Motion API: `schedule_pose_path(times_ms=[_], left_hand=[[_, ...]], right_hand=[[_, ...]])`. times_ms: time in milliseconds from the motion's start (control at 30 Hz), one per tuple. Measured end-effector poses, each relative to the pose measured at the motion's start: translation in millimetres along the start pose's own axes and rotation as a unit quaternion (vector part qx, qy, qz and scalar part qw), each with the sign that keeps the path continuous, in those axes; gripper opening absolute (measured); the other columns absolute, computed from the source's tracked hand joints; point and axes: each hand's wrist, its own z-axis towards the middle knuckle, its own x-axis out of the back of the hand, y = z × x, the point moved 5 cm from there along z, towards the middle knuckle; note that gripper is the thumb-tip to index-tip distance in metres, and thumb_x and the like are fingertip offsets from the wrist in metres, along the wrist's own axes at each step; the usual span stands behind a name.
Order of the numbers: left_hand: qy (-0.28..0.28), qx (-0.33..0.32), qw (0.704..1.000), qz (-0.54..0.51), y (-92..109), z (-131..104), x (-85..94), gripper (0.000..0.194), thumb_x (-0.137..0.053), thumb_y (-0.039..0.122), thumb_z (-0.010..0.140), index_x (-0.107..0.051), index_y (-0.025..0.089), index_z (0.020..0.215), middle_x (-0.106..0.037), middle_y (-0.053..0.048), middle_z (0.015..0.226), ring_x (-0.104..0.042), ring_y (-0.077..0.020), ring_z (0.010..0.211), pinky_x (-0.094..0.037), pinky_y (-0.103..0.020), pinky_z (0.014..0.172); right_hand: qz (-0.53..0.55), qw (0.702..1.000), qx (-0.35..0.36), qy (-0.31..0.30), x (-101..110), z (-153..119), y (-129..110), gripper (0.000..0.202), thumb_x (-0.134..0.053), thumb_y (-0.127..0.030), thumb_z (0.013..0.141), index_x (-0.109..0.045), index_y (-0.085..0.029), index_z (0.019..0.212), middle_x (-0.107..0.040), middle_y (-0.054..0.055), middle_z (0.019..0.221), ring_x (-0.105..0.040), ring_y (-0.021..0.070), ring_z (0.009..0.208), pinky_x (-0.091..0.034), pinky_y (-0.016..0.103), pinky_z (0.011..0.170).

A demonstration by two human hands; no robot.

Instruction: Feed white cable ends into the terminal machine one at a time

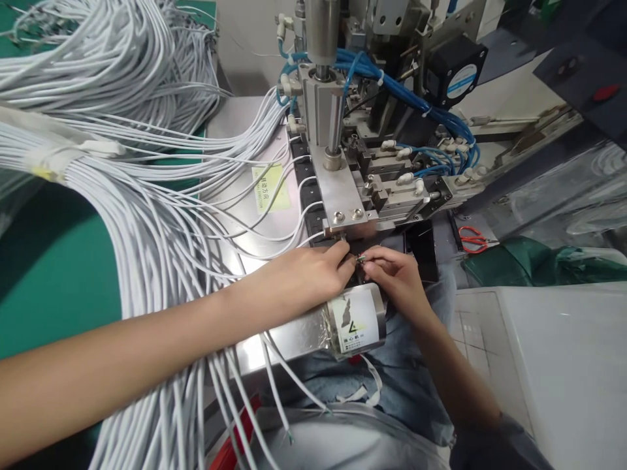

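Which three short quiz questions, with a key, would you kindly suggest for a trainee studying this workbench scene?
1. What colour are the tubes on the machine?
2. What is the right hand touching: A) red-handled scissors, B) thin coloured wires, or C) a screwdriver?
3. Fill in: white ____ cross over the yellow label.

Key: 1. Blue. 2. B. 3. Cables.

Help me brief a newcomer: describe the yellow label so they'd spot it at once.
Find the big metal machine with blue tubes. Just left of it in the picture, white cables fan out over a metal table. Beneath several of them lies the yellow label, set apart by its flat yellow face and dark printing.
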Motion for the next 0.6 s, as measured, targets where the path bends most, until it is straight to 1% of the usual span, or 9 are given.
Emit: schedule_pose_path(times_ms=[100,167,333,433,533,600], left_hand=[[0.004,0.0,1.0,-0.005,0,0,0.4,0.034,-0.037,0.004,0.086,-0.052,0.009,0.116,-0.056,-0.011,0.094,-0.062,-0.0169,0.068,-0.05,-0.03,0.065],[0.008,-0.001,1.0,-0.005,0,0,0.8,0.034,-0.039,0.003,0.085,-0.053,0.009,0.115,-0.056,-0.01,0.093,-0.061,-0.0162,0.067,-0.05,-0.029,0.063],[0.009,-0.005,1.0,0.004,0,1,0.5,0.035,-0.041,0.002,0.083,-0.052,0.01,0.115,-0.057,-0.009,0.093,-0.061,-0.0162,0.069,-0.049,-0.027,0.061],[0.007,-0.01,1.0,0.022,0,1,-0.3,0.035,-0.041,0.001,0.082,-0.053,0.01,0.113,-0.056,-0.009,0.093,-0.06,-0.0158,0.068,-0.048,-0.026,0.06],[0.01,-0.014,0.999,0.03,1,1,-0.2,0.032,-0.042,0.001,0.082,-0.054,0.009,0.11,-0.056,-0.008,0.092,-0.06,-0.0154,0.066,-0.048,-0.026,0.058],[0.009,-0.013,0.999,0.034,1,1,0.0,0.032,-0.042,0.002,0.082,-0.054,0.009,0.11,-0.056,-0.008,0.091,-0.06,-0.0148,0.065,-0.048,-0.026,0.058]], right_hand=[[0.013,1.0,0.006,0.009,-1,3,8,0.019,-0.067,-0.037,0.069,-0.065,-0.018,0.075,-0.065,0.002,0.077,-0.055,0.0124,0.061,-0.046,0.025,0.056],[0.01,1.0,0.009,0.018,-2,4,9,0.019,-0.066,-0.037,0.07,-0.065,-0.018,0.073,-0.065,0.002,0.075,-0.055,0.0124,0.061,-0.046,0.026,0.057],[-0.006,0.999,-0.01,0.031,-4,5,1,0.018,-0.061,-0.035,0.073,-0.062,-0.017,0.069,-0.061,0.0,0.064,-0.053,0.0112,0.056,-0.045,0.024,0.054],[-0.018,0.999,-0.026,0.02,-5,7,-3,0.016,-0.061,-0.032,0.072,-0.06,-0.017,0.066,-0.058,-0.001,0.06,-0.05,0.01,0.053,-0.042,0.023,0.052],[-0.035,0.999,-0.037,0.007,-6,7,-4,0.016,-0.059,-0.031,0.072,-0.059,-0.017,0.064,-0.056,-0.002,0.058,-0.049,0.0097,0.053,-0.042,0.023,0.052],[-0.045,0.998,-0.039,0.014,-5,6,-5,0.018,-0.057,-0.031,0.074,-0.06,-0.017,0.065,-0.057,-0.002,0.059,-0.05,0.0102,0.054,-0.042,0.023,0.053]])
